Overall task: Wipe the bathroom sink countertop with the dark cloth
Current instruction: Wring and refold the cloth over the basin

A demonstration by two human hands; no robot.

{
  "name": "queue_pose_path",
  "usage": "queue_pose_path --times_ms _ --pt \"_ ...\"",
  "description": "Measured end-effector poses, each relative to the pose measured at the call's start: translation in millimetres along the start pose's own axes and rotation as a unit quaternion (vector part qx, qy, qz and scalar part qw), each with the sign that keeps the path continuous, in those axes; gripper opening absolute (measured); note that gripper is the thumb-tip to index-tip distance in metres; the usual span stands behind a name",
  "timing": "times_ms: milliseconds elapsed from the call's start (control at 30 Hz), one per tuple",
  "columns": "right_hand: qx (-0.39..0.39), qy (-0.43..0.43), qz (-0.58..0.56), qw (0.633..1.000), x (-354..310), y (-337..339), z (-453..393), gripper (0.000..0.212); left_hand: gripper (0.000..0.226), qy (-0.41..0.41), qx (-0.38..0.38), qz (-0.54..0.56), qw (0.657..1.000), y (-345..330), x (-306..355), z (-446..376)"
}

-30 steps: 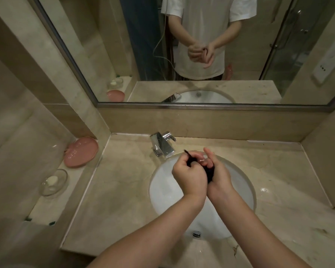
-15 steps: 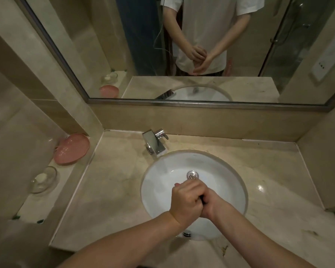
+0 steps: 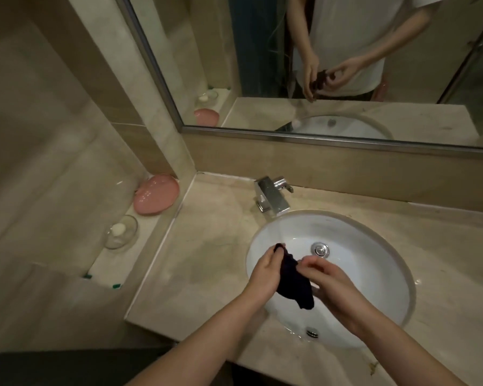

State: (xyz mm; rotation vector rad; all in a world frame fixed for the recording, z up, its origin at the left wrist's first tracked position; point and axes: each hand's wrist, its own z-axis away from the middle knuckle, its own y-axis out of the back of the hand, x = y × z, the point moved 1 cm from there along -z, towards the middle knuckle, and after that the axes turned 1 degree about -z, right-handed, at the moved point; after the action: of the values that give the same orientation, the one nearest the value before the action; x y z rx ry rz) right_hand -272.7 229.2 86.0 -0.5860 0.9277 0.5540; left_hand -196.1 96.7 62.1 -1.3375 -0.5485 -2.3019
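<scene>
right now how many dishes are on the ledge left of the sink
2. A pink dish leans at the back of the ledge by the wall corner; a clear glass dish holding a pale soap sits nearer the camera. None seems hidden.

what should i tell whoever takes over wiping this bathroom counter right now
Left hand: grips the top of the dark cloth.
Right hand: pinches the cloth's other edge.
The cloth hangs bunched between both hands above the white sink basin, apart from the countertop.
Done: cloth is in hand; no wiping contact shows.
Left: spread the cloth and wipe the countertop around the basin and the faucet, including the darker patch left of the basin.
</scene>
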Motion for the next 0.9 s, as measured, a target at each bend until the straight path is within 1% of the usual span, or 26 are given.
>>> queue_pose_path --times_ms 33,67,100,133,167,200,233,267,300,367,400,467,500,600,633,733,800,833,867,900 --pt "0.003 0.012 -0.002 1.0 1 -7 0 0.009 0.024 0.018 -0.027 -0.002 0.999 11 -2 1" --pt "0.016 0.02 -0.002 1.0 0 -12 2 0.012 0.027 0.016 -0.042 -0.003 0.999 21 -5 2" --pt "0.02 0.027 0.004 0.999 1 -17 2 0.02 0.029 -0.003 -0.043 -0.002 0.999 29 -7 3" --pt "0.025 0.016 0.028 0.999 0 -26 3 0.028 0.028 -0.033 -0.034 0.0 0.999 37 -8 5" --pt "0.017 0.008 0.068 0.997 3 -33 1 0.031 0.028 -0.059 -0.018 0.004 0.998 44 -8 6" --pt "0.005 0.003 0.121 0.993 5 -41 1 0.028 0.027 -0.078 -0.006 0.011 0.997 51 -7 8" --pt "-0.011 0.004 0.167 0.986 10 -47 1 0.019 0.026 -0.085 0.002 0.023 0.996 58 -6 8" --pt "-0.013 0.013 0.197 0.98 11 -55 0 0.011 0.025 -0.085 0.004 0.038 0.996 67 -5 8" --pt "-0.006 0.028 0.203 0.979 13 -60 -1 0.007 0.024 -0.081 0.002 0.047 0.996 76 -5 8" --pt "0.024 0.056 0.179 0.982 15 -71 -5 0.01 0.022 -0.083 0.011 0.033 0.996 97 -8 7" --pt "0.036 0.057 0.157 0.985 14 -77 -6 0.012 0.021 -0.087 0.018 0.016 0.996 107 -11 6" --pt "0.048 0.035 0.098 0.993 14 -88 -11 0.017 0.022 -0.084 0.026 -0.006 0.996 128 -14 4" --pt "0.055 0.027 0.088 0.994 14 -92 -14 0.018 0.023 -0.075 0.023 -0.004 0.997 138 -15 3" --pt "0.094 0.049 0.121 0.987 11 -107 -19 0.017 0.029 -0.031 -0.002 0.019 0.999 165 -22 -2" --pt "0.096 0.057 0.123 0.986 11 -113 -21 0.016 0.03 -0.025 -0.009 0.016 1.0 173 -26 -4" --pt "0.045 0.044 0.138 0.988 16 -137 -22 0.014 0.028 -0.043 -0.021 -0.011 0.999 191 -32 -8" --pt "0.019 0.041 0.133 0.99 16 -150 -21 0.012 0.021 -0.049 -0.048 0.012 0.998 199 -34 -5" --pt "0.015 0.046 0.128 0.991 12 -154 -20 0.011 0.024 -0.047 -0.075 0.044 0.995 202 -36 -3" --pt "0.013 0.055 0.124 0.991 8 -157 -19 0.011 0.035 -0.044 -0.117 0.081 0.989 205 -36 1" --pt "0.007 0.063 0.118 0.991 2 -160 -18 0.012 0.049 -0.045 -0.157 0.094 0.982 206 -37 4"
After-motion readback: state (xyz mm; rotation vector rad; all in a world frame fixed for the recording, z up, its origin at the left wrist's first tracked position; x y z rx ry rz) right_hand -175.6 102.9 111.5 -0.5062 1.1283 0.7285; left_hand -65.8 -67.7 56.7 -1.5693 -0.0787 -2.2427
